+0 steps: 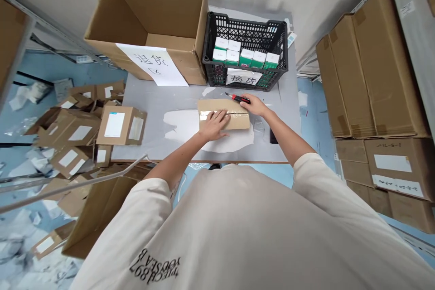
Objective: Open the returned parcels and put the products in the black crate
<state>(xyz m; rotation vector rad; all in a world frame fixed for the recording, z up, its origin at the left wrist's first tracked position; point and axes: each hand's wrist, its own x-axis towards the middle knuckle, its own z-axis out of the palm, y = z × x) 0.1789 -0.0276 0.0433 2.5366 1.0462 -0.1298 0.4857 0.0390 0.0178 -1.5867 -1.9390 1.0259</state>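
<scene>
Apparently at the tape-cutting step, the left hand lies, fingers spread, on a taped cardboard box atop the gray surface; the right hand grips a utility knife. Slicing next would call for clear fingers.

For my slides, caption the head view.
Left hand resting on a taped cardboard box, right hand holding a red-and-black utility knife.

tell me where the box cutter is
In the head view, the box cutter is in the right hand, near the far right corner of the taped cardboard box, with the black crate just beyond.
</scene>
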